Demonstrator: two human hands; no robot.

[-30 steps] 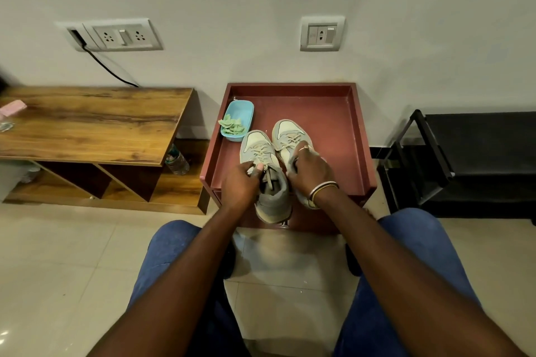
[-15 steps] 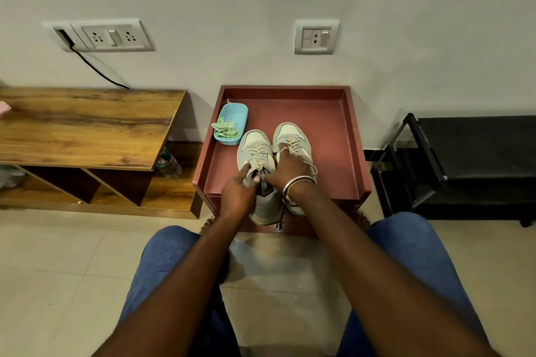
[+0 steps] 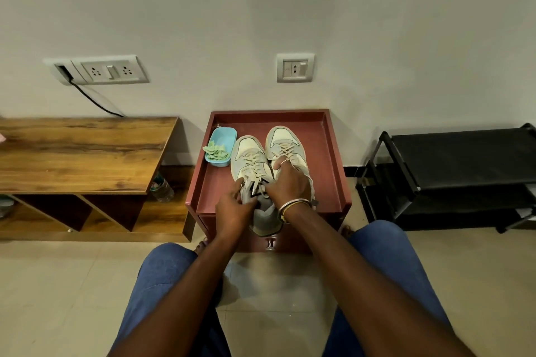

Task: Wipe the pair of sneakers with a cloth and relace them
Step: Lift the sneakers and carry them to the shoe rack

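i see my left hand (image 3: 235, 207) gripping the left sneaker (image 3: 251, 162) at its tongue, and my right hand (image 3: 290, 187) grips the other side of it. the right sneaker (image 3: 285, 142) stands just beyond my right hand, the green cloth (image 3: 216, 152) beyond my left.

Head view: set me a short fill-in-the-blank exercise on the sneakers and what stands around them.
1. The blue tub with the green cloth sits on the red table, to the ____ of the sneakers.
2. The left hand has its fingers at the laces of the ____ sneaker.
3. Bangles circle the ____ wrist.
4. The black rack stands to the table's ____.
Missing words: left; left; right; right.
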